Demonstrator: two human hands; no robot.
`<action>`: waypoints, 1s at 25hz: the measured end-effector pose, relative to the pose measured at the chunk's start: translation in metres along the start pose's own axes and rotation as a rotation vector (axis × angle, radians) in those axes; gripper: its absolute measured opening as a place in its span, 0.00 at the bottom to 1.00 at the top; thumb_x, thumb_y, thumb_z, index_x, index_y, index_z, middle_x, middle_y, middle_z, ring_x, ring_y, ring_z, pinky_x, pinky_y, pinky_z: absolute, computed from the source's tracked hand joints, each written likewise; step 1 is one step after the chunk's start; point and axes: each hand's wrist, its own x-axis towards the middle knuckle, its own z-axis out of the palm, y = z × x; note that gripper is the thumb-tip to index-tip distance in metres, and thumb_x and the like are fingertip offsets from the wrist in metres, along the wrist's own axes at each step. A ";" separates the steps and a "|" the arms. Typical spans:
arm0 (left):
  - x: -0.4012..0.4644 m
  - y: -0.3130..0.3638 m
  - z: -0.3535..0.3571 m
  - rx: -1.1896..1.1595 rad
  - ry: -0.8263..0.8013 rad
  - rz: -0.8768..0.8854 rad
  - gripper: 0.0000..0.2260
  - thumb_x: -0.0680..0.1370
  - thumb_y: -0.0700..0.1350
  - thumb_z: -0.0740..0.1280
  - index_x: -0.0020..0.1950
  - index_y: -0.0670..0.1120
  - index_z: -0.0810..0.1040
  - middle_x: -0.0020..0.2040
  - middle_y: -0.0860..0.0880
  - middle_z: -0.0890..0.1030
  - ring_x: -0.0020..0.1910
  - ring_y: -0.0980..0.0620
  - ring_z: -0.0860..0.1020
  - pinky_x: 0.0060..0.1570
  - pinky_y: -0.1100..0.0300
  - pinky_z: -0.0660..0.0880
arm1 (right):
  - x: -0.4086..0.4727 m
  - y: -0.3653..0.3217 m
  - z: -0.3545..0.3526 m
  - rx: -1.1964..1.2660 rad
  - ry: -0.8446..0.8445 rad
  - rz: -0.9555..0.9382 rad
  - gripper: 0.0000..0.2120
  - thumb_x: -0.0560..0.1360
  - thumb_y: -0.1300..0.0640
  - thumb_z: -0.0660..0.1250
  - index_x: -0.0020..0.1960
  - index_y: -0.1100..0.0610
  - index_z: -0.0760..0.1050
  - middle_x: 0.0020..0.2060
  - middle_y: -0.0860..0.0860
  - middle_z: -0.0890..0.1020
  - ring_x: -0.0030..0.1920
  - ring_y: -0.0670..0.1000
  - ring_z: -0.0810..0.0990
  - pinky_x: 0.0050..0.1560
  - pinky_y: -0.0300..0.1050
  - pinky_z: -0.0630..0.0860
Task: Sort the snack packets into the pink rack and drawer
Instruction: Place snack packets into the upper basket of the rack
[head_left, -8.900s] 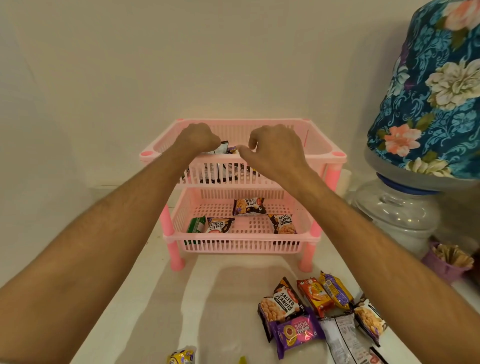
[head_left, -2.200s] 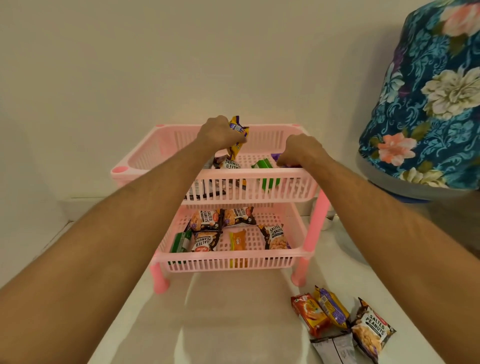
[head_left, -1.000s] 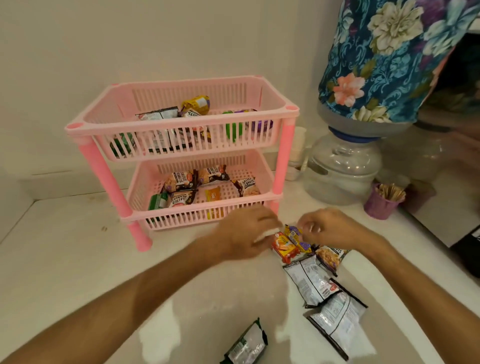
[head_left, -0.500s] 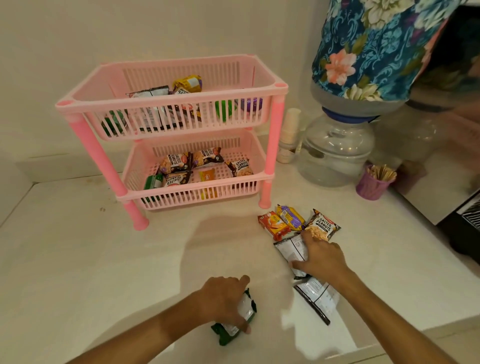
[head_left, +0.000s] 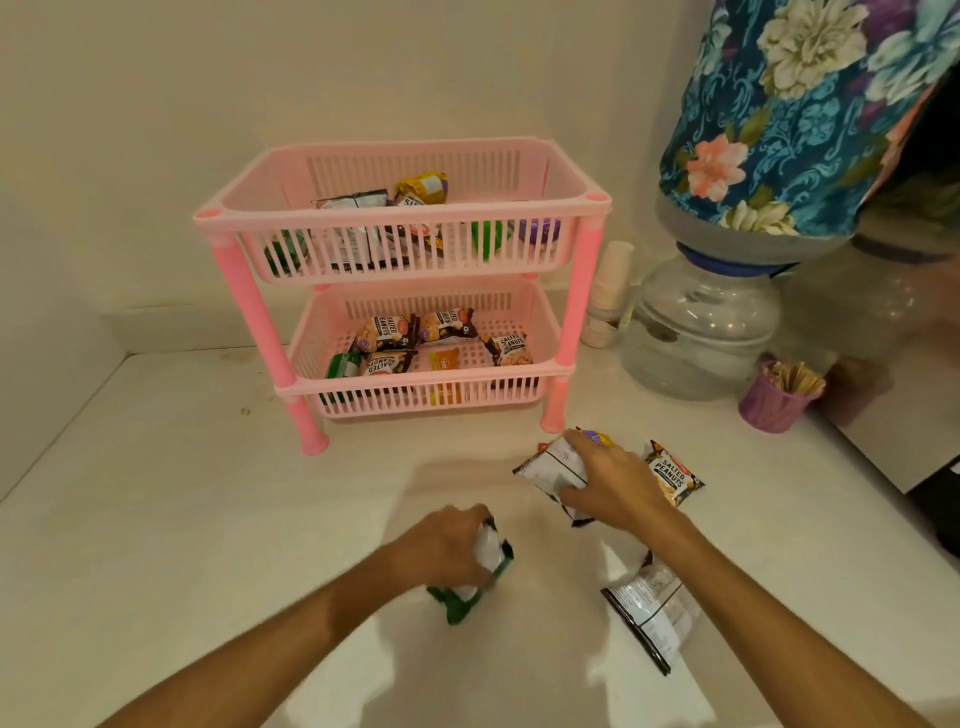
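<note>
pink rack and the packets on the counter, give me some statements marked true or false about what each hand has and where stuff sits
1. The left hand grips a green and white packet down at the counter. True.
2. The right hand is empty. False: it holds a white packet.
3. The bottom shelf of the pink rack holds nothing. False: several peanut packets and other small packets lie in it.
4. A salted peanuts packet lies on the counter just right of the right hand. True.
5. The purple cup stands inside the rack. False: it stands on the counter to the right, near the clear water jar.
</note>
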 end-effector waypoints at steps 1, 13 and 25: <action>-0.002 -0.001 -0.019 -0.034 0.081 0.004 0.30 0.67 0.54 0.75 0.65 0.51 0.67 0.55 0.47 0.78 0.46 0.50 0.77 0.38 0.60 0.76 | 0.007 -0.010 -0.017 0.025 0.005 -0.054 0.34 0.69 0.43 0.67 0.72 0.49 0.61 0.48 0.54 0.82 0.48 0.59 0.80 0.38 0.46 0.71; -0.078 -0.012 -0.279 -0.305 0.987 0.182 0.33 0.68 0.46 0.76 0.70 0.48 0.66 0.53 0.49 0.76 0.40 0.56 0.78 0.26 0.66 0.77 | 0.118 -0.110 -0.229 0.260 0.358 -0.328 0.31 0.67 0.47 0.72 0.68 0.50 0.68 0.47 0.50 0.77 0.41 0.52 0.79 0.39 0.41 0.76; -0.012 -0.070 -0.414 -0.195 1.112 -0.026 0.30 0.67 0.44 0.76 0.67 0.44 0.69 0.59 0.41 0.77 0.52 0.43 0.77 0.44 0.52 0.79 | 0.287 -0.108 -0.241 -0.269 0.417 -0.175 0.33 0.71 0.51 0.69 0.72 0.53 0.59 0.57 0.59 0.80 0.54 0.62 0.79 0.57 0.56 0.68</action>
